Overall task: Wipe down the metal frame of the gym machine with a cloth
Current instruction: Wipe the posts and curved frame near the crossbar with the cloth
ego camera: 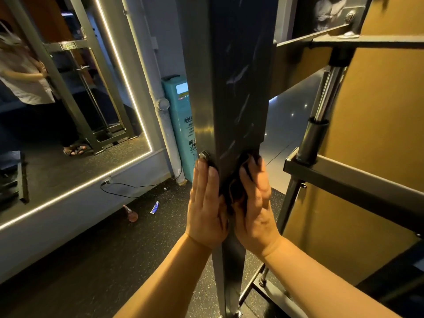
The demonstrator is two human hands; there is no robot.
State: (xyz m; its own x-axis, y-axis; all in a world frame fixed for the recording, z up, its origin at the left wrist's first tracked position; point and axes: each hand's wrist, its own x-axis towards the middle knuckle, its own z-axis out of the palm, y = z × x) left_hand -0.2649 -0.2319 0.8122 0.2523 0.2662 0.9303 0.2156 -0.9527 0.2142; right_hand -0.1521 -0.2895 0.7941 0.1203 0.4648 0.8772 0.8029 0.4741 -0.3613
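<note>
A dark upright metal post (241,88) of the gym machine's frame rises right in front of me, streaked with wet marks. A dark cloth (236,187) is wrapped around the post's front at about hand height. My left hand (205,203) lies flat with straight fingers against the post's left face, fingertips beside a round bolt (204,155). My right hand (255,203) presses the cloth against the post's right face, fingers straight and pointing up.
Horizontal frame bars (358,177) and a chrome guide rod (328,95) stand to the right before a yellow wall. A lit mirror (68,99) on the left reflects a person. A teal kiosk (181,125), a cable, a small tube (154,207) and a bottle (130,213) are on the floor.
</note>
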